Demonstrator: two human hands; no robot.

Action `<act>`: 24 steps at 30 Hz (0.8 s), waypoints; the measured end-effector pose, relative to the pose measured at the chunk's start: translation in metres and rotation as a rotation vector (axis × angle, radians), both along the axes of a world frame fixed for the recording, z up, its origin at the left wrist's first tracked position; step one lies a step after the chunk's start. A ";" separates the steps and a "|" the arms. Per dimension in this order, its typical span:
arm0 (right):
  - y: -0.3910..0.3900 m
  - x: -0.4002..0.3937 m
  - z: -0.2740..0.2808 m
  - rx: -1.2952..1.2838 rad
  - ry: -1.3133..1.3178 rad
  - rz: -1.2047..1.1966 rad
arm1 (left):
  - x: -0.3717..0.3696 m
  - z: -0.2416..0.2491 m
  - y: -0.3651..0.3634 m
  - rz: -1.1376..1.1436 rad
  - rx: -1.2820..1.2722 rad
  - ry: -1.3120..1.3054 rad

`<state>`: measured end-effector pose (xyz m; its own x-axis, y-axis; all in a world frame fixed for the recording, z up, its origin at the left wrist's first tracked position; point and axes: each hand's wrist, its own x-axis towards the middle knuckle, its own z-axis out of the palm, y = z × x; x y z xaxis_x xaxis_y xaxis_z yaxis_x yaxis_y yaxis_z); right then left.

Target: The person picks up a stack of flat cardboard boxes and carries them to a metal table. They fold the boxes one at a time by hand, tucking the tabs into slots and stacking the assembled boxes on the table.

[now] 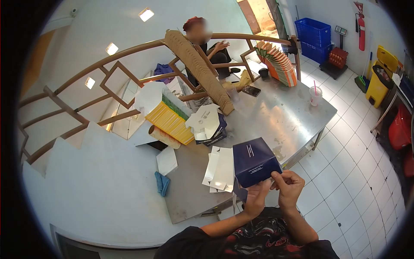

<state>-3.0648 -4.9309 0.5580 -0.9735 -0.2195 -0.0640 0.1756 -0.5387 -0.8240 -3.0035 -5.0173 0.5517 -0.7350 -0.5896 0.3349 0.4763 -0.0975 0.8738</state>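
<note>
A dark blue cardboard box (253, 157) with small white lettering is held up over the near edge of the metal table. My right hand (288, 186) pinches its lower right corner, thumb on the outer face. Under the box's bottom edge, my left hand (256, 199) closes on it, its fingertips partly hidden. Just left of the box lie several white flat carton pieces (222, 167), overlapping one another. Beyond them sits another carton (206, 121), white on top with dark blue sides.
On the metal table (276, 113) are a yellow-edged stack (170, 123), an orange-edged fanned stack (278, 64), a tall row of brown cardboard (198, 71), a phone (251, 90) and a cup with a straw (315, 96). A person (220, 56) sits behind the railing. Blue crates (313, 36) stand far right.
</note>
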 end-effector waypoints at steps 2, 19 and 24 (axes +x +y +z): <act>0.009 -0.005 -0.007 0.020 0.000 0.027 | -0.002 0.013 -0.014 -0.106 -0.038 -0.520; 0.015 -0.045 0.054 0.704 0.852 0.140 | -0.009 0.090 -0.113 -0.541 -1.027 -0.503; -0.008 -0.044 0.042 0.562 0.473 0.090 | 0.001 0.095 -0.127 -0.386 -1.269 -0.574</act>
